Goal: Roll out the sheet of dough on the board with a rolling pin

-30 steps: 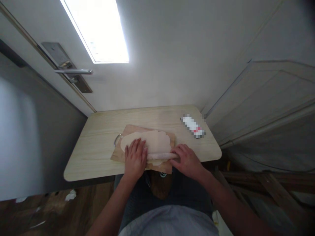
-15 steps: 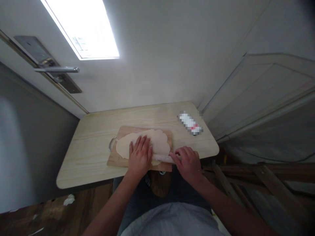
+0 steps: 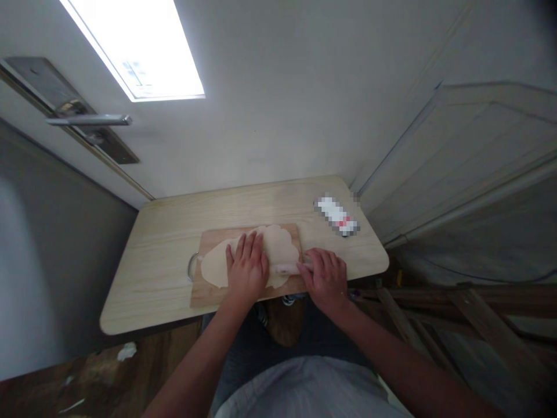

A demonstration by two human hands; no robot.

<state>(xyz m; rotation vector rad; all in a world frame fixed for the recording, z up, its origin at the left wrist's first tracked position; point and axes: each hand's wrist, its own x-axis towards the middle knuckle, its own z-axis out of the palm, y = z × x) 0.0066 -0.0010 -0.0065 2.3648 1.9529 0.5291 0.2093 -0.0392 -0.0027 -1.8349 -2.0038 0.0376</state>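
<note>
A flattened sheet of pale dough [image 3: 278,247] with a wavy edge lies on a wooden cutting board [image 3: 204,299]. My left hand [image 3: 248,268] rests palm down over the dough, its fingers stretched forward. Beside it, a light-coloured rolling pin [image 3: 285,267] lies across the near part of the dough. My right hand [image 3: 324,276] is wrapped round the pin's right end, at the board's right edge. The pin's left end is hidden, perhaps under my left palm.
The board's metal handle [image 3: 191,267] points left. A blurred white and red object [image 3: 337,216] lies at the right of the pale wooden table [image 3: 148,249]. Behind stands a door with a lever handle [image 3: 89,120]; wooden beams [image 3: 429,299] are low at the right.
The rolling pin and my right hand have shifted slightly forward and to the left. The board has turned a little on the table. My left hand stays on the dough.
</note>
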